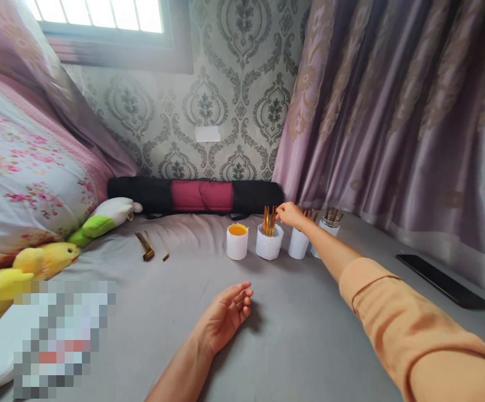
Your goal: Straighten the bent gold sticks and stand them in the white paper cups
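My right hand (290,215) reaches forward over a white-wrapped cup (269,245) that holds several upright gold-brown sticks (268,221). Its fingertips are pinched together on the rightmost stick, at the cup's right rim. My left hand (229,310) rests palm sideways just above the grey sheet, fingers loosely curled with nothing in them. Left of that cup stands another white container (237,247), orange-yellow inside. To the right, partly behind my right arm, are a white container (298,245) and a glass-rimmed jar (330,223), both with sticks.
A small bundle of thin gold-brown sticks (145,247) and one separate stick (164,248) lie on the sheet at left. Plush toys (49,261) and a white device (5,340) are farther left. A black-and-red roll bag (202,195) lies along the wall; a black flat object (443,281) lies right.
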Available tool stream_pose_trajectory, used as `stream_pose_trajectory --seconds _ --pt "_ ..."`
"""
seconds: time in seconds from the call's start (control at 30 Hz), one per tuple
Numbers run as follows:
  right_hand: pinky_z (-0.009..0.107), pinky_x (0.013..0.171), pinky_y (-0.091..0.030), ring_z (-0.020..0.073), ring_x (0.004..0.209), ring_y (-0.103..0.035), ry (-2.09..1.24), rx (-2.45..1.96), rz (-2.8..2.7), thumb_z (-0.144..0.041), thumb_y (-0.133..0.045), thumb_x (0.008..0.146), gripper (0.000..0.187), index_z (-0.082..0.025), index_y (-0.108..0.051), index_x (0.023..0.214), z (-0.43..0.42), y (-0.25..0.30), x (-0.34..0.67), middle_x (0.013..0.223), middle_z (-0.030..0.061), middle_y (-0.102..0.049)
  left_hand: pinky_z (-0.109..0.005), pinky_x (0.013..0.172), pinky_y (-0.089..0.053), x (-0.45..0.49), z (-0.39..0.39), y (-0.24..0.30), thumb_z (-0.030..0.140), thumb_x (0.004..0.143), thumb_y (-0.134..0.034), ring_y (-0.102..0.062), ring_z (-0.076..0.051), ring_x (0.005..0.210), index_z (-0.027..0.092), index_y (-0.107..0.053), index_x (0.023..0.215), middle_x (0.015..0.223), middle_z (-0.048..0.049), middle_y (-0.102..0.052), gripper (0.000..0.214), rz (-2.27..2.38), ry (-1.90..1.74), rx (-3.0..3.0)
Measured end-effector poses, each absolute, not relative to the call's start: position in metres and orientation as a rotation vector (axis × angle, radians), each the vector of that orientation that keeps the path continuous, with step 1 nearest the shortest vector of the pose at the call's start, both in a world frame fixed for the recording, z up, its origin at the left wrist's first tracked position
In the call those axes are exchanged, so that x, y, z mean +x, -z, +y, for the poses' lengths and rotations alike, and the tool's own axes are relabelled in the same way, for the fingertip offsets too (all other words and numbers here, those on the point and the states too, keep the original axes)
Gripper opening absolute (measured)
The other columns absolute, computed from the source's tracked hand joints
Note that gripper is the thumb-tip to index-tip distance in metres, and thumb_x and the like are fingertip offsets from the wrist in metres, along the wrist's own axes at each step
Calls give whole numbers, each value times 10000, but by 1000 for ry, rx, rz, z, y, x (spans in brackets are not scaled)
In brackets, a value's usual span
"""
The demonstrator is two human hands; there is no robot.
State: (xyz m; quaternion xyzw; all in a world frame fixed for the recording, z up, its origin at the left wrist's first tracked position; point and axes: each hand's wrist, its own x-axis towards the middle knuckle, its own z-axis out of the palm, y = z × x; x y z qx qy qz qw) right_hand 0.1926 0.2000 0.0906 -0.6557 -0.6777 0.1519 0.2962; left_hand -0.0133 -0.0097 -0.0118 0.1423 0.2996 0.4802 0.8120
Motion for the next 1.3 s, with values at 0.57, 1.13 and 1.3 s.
stream_pose_trajectory --seconds 0.57,1.13,1.3 --pt "166 414 -335 60 440 -510 -331 -1635 -1732 -294 -479 787 235 -124 -641 782 162 -106 209 679 36 -652 -182 559 -464 -13 -12 8 138 728 -610 -547 -76 625 80 -591 946 813 -55 -585 226 678 -1032 318" --pt "160 316 -279 46 356 -422 -794 -1362 -1540 -278 -443 807 206 -136 -563 718 105 -72 209 535 -18 -522 -178 548 -471 -13 -12 9 111 713 -624 -545 -75 621 68 -585 947 787 -50 -585 241 677 -1045 290" --pt "153 323 -280 38 366 -417 -958 -1322 -1573 -265 -441 805 186 -142 -557 728 85 -58 190 552 -26 -514 -173 546 -470 -12 -13 9 105 715 -622 -542 -75 625 64 -589 932 779 -48 -582 223 668 -1058 294"
